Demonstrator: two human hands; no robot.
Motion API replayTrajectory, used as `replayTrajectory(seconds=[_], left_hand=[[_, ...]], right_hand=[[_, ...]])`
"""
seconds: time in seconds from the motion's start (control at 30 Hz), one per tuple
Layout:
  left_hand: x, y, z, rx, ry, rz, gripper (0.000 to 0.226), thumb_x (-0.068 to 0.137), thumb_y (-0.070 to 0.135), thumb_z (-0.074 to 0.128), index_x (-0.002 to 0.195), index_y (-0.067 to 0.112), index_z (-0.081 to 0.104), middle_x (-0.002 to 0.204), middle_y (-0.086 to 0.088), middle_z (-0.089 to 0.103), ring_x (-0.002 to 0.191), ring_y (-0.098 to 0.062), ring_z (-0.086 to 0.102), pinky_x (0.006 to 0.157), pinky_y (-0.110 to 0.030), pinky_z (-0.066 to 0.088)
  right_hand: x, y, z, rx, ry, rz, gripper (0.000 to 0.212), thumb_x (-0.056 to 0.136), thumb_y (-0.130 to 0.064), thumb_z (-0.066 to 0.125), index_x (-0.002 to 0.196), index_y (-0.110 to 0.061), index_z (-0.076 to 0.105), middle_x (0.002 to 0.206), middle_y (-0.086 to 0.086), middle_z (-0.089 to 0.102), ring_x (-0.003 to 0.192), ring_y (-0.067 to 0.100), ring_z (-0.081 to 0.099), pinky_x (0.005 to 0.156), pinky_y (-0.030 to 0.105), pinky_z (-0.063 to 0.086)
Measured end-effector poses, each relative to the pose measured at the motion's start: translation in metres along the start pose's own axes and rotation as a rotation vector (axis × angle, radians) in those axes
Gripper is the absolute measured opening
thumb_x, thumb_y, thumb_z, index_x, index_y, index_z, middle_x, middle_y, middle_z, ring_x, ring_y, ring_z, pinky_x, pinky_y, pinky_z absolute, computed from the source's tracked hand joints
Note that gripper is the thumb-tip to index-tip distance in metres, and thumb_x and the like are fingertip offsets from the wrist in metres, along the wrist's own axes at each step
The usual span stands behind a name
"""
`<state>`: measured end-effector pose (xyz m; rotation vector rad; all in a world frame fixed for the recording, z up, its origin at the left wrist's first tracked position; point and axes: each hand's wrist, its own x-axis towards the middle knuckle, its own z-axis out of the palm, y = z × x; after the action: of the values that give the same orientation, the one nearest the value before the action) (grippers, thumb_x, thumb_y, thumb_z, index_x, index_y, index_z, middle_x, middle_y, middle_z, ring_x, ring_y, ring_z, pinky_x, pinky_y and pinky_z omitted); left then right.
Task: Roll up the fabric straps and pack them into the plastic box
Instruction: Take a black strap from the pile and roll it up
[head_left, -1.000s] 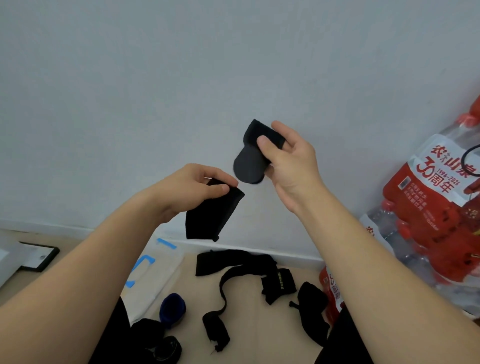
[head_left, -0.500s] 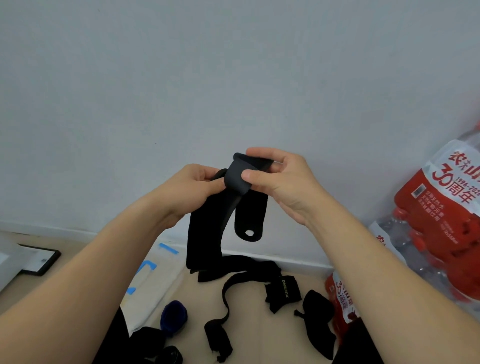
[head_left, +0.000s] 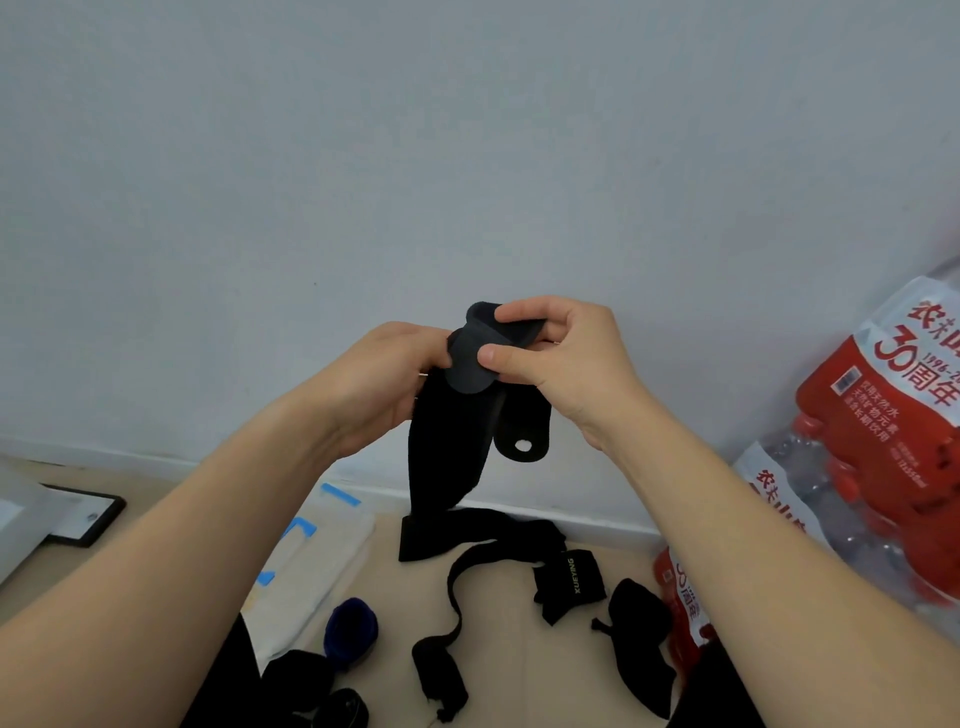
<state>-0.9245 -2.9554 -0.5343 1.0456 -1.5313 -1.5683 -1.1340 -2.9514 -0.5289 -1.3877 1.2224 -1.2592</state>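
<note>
**Strap held up, first turn at the top**

Head view: both hands are raised before the wall. The right hand (head_left: 556, 348) pinches the folded top of a black strap (head_left: 447, 457) between thumb and fingers, at its grey rounded tab (head_left: 467, 371). The left hand (head_left: 387, 379) grips the strap just beside it. The strap's tail hangs towards the loose straps (head_left: 483, 535) on the floor (head_left: 519, 649), near a rolled blue strap (head_left: 350, 631). I cannot pick out the plastic box.

Risks, as I judge them: if the pinch eases, the first turn could spring open. The hanging tail may twist, giving a crooked roll, or snag the straps below.
</note>
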Motion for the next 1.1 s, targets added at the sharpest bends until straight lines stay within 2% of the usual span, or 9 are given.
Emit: replayTrajectory(seconds=[0.1,0.17,0.3,0.4,0.6,0.7,0.87,1.0,1.1], left_hand=[[-0.002,-0.004,0.006,0.045,0.043,0.088,0.024,0.107,0.006,0.061,0.123,0.012,0.078,0.117,-0.012,0.082,0.112,-0.027,0.078,0.091,-0.029,0.063],[-0.001,-0.005,0.011,0.089,0.108,0.113,0.024,0.108,0.006,0.062,0.123,0.016,0.077,0.112,-0.008,0.083,0.107,-0.024,0.080,0.091,-0.030,0.064],[-0.002,0.000,0.012,0.179,0.172,0.189,0.019,0.107,0.013,0.066,0.120,0.019,0.078,0.106,-0.004,0.084,0.099,-0.021,0.081,0.088,-0.029,0.064],[-0.006,0.003,0.014,0.300,0.216,0.168,0.004,0.103,0.018,0.073,0.106,0.017,0.075,0.094,-0.002,0.084,0.085,-0.018,0.081,0.071,-0.026,0.061],[-0.008,0.002,0.019,0.344,0.273,0.072,0.032,0.079,0.049,0.093,0.089,0.021,0.081,0.077,-0.001,0.081,0.064,-0.011,0.076,0.054,-0.018,0.053],[-0.010,0.000,0.014,0.340,0.202,0.012,0.029,0.073,0.050,0.096,0.083,0.026,0.083,0.077,0.000,0.080,0.063,-0.010,0.073,0.057,-0.016,0.054],[-0.015,0.000,-0.003,0.305,0.002,-0.148,0.021,0.086,0.040,0.090,0.091,0.021,0.084,0.093,-0.008,0.084,0.070,-0.017,0.078,0.063,-0.021,0.060],[-0.010,-0.012,-0.007,0.521,0.083,-0.198,0.038,0.084,0.066,0.082,0.077,0.028,0.079,0.070,-0.002,0.078,0.047,-0.011,0.064,0.047,-0.015,0.050],[-0.008,-0.019,-0.010,0.659,0.116,-0.256,0.058,0.073,0.076,0.083,0.071,0.019,0.075,0.065,0.000,0.076,0.050,-0.010,0.069,0.050,-0.017,0.050]], right_hand=[[0.000,-0.001,0.000,-0.170,0.036,-0.078,0.037,0.079,-0.013,0.095,0.107,-0.030,0.079,0.093,-0.004,0.083,0.083,0.016,0.081,0.079,0.033,0.067],[0.000,-0.001,0.000,-0.243,0.053,-0.089,0.035,0.081,-0.021,0.094,0.109,-0.034,0.078,0.095,-0.005,0.082,0.085,0.014,0.079,0.081,0.033,0.066],[-0.003,-0.002,0.001,0.115,-0.093,0.171,0.053,0.090,-0.022,0.089,0.137,-0.020,0.065,0.116,0.011,0.081,0.099,0.023,0.081,0.088,0.039,0.064],[-0.005,-0.004,-0.003,0.194,-0.079,0.164,0.053,0.088,-0.007,0.089,0.134,-0.021,0.067,0.108,0.011,0.083,0.099,0.025,0.081,0.085,0.034,0.063],[-0.005,-0.007,0.000,0.224,0.063,0.067,0.041,0.083,0.006,0.089,0.115,-0.015,0.076,0.095,0.007,0.084,0.088,0.025,0.083,0.072,0.037,0.067],[-0.002,-0.006,0.002,0.216,0.109,0.050,0.034,0.087,0.003,0.087,0.114,-0.015,0.077,0.095,0.008,0.084,0.089,0.025,0.083,0.072,0.037,0.067],[0.003,-0.007,-0.007,0.174,0.242,0.009,0.033,0.089,0.006,0.082,0.106,-0.021,0.079,0.096,0.010,0.082,0.087,0.023,0.083,0.070,0.034,0.067],[0.005,-0.008,-0.012,0.109,0.325,-0.054,0.037,0.087,0.008,0.082,0.102,-0.026,0.079,0.093,0.008,0.081,0.080,0.018,0.081,0.064,0.028,0.064],[0.004,-0.006,-0.011,0.080,0.358,-0.079,0.035,0.085,0.004,0.084,0.106,-0.024,0.080,0.089,0.003,0.082,0.079,0.018,0.080,0.063,0.027,0.064]])
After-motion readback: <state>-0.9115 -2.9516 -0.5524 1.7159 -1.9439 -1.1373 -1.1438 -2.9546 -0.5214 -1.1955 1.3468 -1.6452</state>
